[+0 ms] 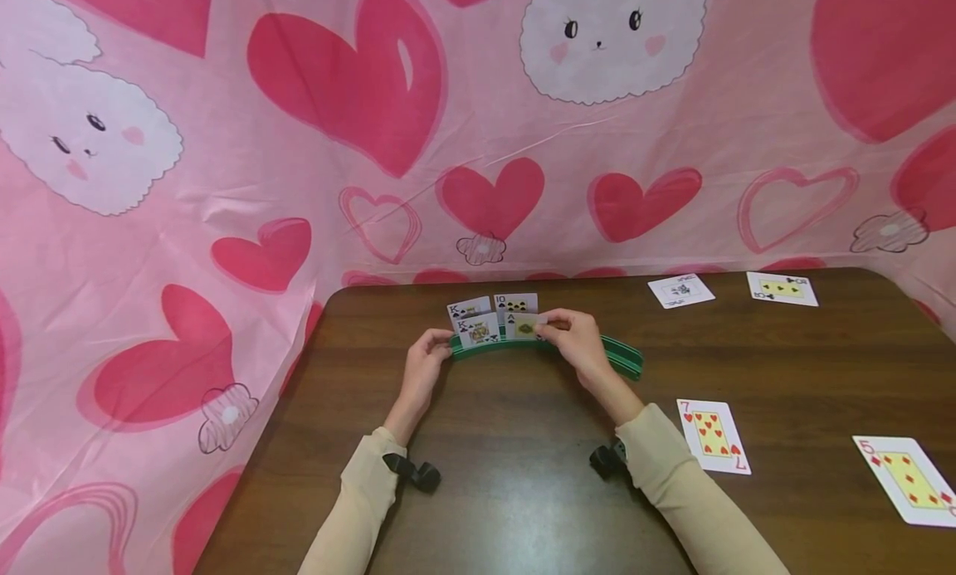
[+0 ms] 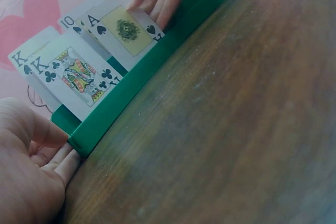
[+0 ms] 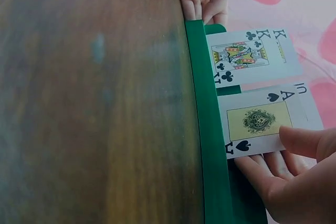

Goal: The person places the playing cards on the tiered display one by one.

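A curved green card holder (image 1: pixel 624 358) stands on the table with playing cards upright in it. My left hand (image 1: pixel 427 366) pinches its left end between thumb and fingers. At the holder's front left is the king of clubs (image 2: pixel 74 77), partly covering a king of spades (image 1: pixel 468 307) behind it. My right hand (image 1: pixel 578 343) pinches the ace of spades (image 3: pixel 258 121) at its right side, thumb on the face and fingers behind. The ace's lower edge sits in the front of the holder. Behind the ace shows a ten of spades (image 1: pixel 517 302), mostly hidden in the wrist views.
On the wooden table (image 1: pixel 508 492) lie a seven of hearts (image 1: pixel 713 436), a five of diamonds (image 1: pixel 907 479), a clubs card (image 1: pixel 782 289) and a joker-like card (image 1: pixel 681 290), all face up at the right. A pink heart-patterned cloth (image 1: pixel 478 127) hangs behind and at the left.
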`<state>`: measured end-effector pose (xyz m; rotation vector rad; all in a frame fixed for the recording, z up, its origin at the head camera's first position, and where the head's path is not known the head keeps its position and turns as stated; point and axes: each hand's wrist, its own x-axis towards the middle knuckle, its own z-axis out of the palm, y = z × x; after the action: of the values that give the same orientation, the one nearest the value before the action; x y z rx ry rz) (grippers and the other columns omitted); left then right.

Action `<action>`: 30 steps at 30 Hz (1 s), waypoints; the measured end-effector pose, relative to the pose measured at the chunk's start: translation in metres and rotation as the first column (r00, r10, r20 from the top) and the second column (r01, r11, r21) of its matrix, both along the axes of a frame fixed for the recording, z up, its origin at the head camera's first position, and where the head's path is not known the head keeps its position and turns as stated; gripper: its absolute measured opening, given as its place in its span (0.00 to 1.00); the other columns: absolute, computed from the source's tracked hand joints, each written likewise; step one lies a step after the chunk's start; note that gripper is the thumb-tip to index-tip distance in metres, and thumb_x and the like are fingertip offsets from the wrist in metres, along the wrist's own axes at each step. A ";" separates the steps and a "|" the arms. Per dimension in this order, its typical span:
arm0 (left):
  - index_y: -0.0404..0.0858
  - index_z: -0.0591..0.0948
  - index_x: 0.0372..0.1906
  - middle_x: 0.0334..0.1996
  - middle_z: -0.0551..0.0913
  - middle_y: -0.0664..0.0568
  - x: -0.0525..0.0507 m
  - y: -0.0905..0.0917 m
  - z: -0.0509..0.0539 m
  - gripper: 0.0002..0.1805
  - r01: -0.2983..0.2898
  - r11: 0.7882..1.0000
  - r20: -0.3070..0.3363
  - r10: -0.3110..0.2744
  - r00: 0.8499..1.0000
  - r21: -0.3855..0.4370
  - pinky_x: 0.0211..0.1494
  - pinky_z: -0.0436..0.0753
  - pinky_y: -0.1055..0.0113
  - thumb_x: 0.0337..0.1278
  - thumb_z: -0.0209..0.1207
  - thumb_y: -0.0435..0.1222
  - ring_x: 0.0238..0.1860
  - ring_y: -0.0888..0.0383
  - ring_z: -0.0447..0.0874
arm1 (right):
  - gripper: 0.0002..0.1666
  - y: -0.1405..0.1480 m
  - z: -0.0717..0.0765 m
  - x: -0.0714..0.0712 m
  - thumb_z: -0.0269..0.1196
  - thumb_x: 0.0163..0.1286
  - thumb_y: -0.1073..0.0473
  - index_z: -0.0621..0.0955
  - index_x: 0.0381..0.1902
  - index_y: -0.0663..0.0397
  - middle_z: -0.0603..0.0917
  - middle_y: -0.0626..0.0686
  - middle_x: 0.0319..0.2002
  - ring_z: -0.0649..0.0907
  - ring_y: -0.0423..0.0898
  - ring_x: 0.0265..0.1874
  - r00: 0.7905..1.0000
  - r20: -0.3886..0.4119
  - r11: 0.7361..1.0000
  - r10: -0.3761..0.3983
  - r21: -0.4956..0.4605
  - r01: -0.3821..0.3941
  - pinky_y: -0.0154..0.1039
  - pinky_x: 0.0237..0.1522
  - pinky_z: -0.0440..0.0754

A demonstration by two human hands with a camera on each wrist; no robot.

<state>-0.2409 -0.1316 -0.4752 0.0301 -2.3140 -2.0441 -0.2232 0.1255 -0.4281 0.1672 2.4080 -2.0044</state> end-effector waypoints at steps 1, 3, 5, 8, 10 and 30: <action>0.25 0.81 0.52 0.54 0.83 0.37 0.000 0.000 0.000 0.13 -0.001 1.000 0.001 0.001 1.000 -0.001 0.50 0.77 0.70 0.67 0.52 0.21 0.51 0.53 0.80 | 0.16 -0.001 0.001 0.000 0.66 0.73 0.61 0.84 0.53 0.68 0.86 0.64 0.52 0.83 0.54 0.48 1.000 0.000 1.000 0.002 0.002 -0.002 0.46 0.56 0.81; 0.25 0.81 0.52 0.54 0.83 0.37 0.000 -0.001 0.001 0.14 -0.002 1.000 0.003 0.002 1.000 -0.004 0.50 0.77 0.70 0.67 0.51 0.21 0.51 0.53 0.80 | 0.16 -0.002 0.002 0.001 0.66 0.74 0.61 0.83 0.54 0.67 0.86 0.64 0.52 0.83 0.56 0.49 1.000 -0.010 1.000 0.004 0.013 -0.004 0.48 0.58 0.80; 0.25 0.81 0.53 0.54 0.83 0.37 0.000 -0.002 0.001 0.14 -0.005 1.000 0.004 0.005 1.000 -0.005 0.50 0.77 0.71 0.67 0.51 0.22 0.51 0.53 0.80 | 0.15 -0.003 0.003 0.002 0.66 0.74 0.62 0.82 0.53 0.67 0.87 0.65 0.51 0.84 0.56 0.49 0.999 -0.052 0.999 0.002 0.046 0.000 0.47 0.55 0.81; 0.25 0.81 0.53 0.54 0.83 0.37 0.000 -0.002 0.002 0.14 -0.004 1.000 0.009 0.004 1.000 0.000 0.49 0.76 0.71 0.68 0.51 0.22 0.51 0.53 0.80 | 0.13 -0.006 0.006 0.003 0.67 0.72 0.64 0.83 0.50 0.68 0.87 0.66 0.48 0.85 0.57 0.46 0.989 -0.150 0.992 0.000 0.128 0.020 0.48 0.53 0.83; 0.25 0.81 0.53 0.54 0.83 0.38 -0.001 -0.003 0.001 0.14 -0.004 1.000 0.010 0.004 1.000 0.002 0.49 0.77 0.71 0.68 0.51 0.22 0.51 0.53 0.80 | 0.12 -0.007 0.007 0.004 0.69 0.70 0.66 0.84 0.48 0.68 0.88 0.65 0.46 0.86 0.58 0.44 0.976 -0.219 0.981 -0.007 0.186 0.049 0.50 0.50 0.84; 0.24 0.81 0.52 0.54 0.83 0.35 0.000 0.000 -0.001 0.14 0.013 1.000 0.004 -0.013 1.000 0.009 0.52 0.76 0.67 0.67 0.51 0.21 0.53 0.49 0.80 | 0.18 0.128 0.033 -0.016 0.66 0.73 0.61 0.85 0.51 0.72 0.88 0.70 0.43 0.84 0.34 0.29 0.939 -0.328 0.905 -0.106 0.359 0.228 0.27 0.34 0.78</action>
<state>-0.2410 -0.1318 -0.4759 0.0198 -2.3138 -2.0616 -0.2394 0.2536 -0.3955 0.0747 3.0773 -1.6773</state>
